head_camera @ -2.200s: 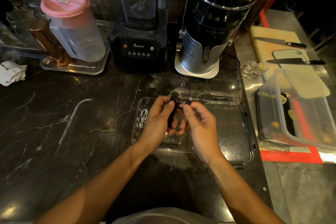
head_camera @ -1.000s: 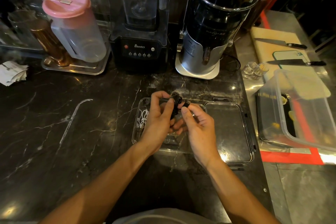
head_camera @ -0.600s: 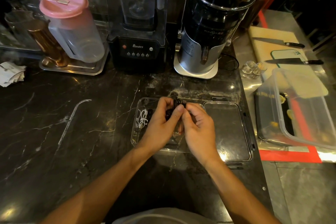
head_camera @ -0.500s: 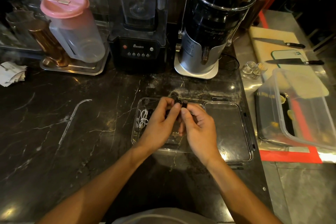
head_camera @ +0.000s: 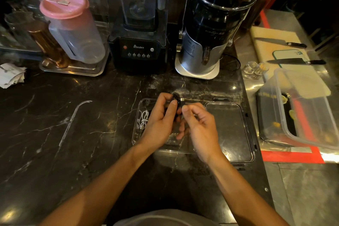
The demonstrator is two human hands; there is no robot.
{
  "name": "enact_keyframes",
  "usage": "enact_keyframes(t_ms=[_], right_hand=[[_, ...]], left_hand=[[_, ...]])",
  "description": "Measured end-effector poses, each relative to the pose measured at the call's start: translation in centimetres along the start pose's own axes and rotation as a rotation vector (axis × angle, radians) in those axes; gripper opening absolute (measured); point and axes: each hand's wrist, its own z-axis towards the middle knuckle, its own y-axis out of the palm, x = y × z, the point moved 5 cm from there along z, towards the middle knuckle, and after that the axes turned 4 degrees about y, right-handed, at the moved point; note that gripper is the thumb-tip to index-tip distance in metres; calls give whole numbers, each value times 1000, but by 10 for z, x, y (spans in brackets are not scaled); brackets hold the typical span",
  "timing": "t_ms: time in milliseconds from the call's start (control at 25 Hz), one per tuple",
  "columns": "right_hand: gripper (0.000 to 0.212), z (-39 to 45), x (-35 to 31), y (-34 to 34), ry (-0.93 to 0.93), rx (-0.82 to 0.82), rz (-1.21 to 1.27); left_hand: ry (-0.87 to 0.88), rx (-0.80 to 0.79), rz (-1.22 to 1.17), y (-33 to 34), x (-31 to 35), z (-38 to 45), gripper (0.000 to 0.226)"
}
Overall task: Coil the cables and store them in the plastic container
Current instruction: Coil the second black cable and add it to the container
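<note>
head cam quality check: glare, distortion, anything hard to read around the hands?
Head view: wide-angle bowing at edges; dim warm light; specular glare on the marble counter and container lid. Black cable nearly vanishes between left hand and right hand; white cable reads clearly.

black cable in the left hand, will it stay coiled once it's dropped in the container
Probably not fully: the black cable looks thin and floppy, held bunched only by the left hand. It likely loosens, but seems light, and the container walls should hold it.
</note>
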Motion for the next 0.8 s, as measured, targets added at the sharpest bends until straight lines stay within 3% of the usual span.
enact_keyframes(t_ms=[400, 800], right_hand=[[28, 6, -5, 9, 186, -99, 76], [24, 12, -4, 6, 220, -131, -38]], left_hand=[[78, -33, 109, 1, 11, -1, 12], [217, -37, 268, -4, 2, -3, 20]])
